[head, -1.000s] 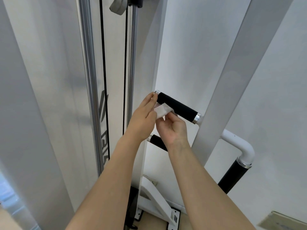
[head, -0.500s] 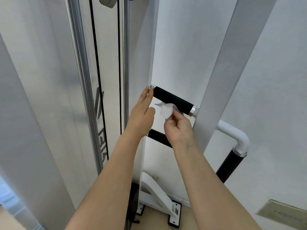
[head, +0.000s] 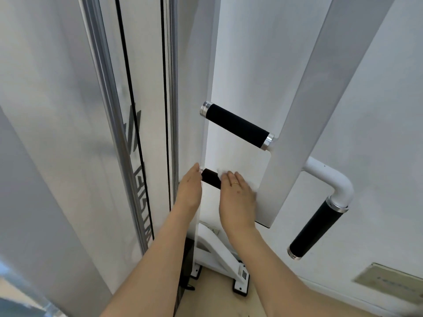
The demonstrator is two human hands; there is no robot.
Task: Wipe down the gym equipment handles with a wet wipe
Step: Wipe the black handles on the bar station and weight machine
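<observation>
A white gym machine has three black foam handles. The upper handle (head: 237,126) juts out bare, above both hands. My right hand (head: 237,193) lies over the lower handle (head: 211,178) with a white wet wipe (head: 222,173) under its fingers; only a small edge of the wipe shows. My left hand (head: 190,191) is flat, fingers together, with its fingertips at the handle's metal end cap. A third black handle (head: 317,227) hangs down on a white bent tube at the right.
The slanted white upright (head: 304,106) carries the handles. Chrome guide rods (head: 107,106) and black cables (head: 131,92) run on the left. The machine's white foot (head: 219,255) stands on a wooden floor. A white wall is behind, with a vent plate (head: 389,282) low right.
Both hands have dropped from the upper handle to the lower one. The right hand carried the wipe down and now covers the lower handle with it.
</observation>
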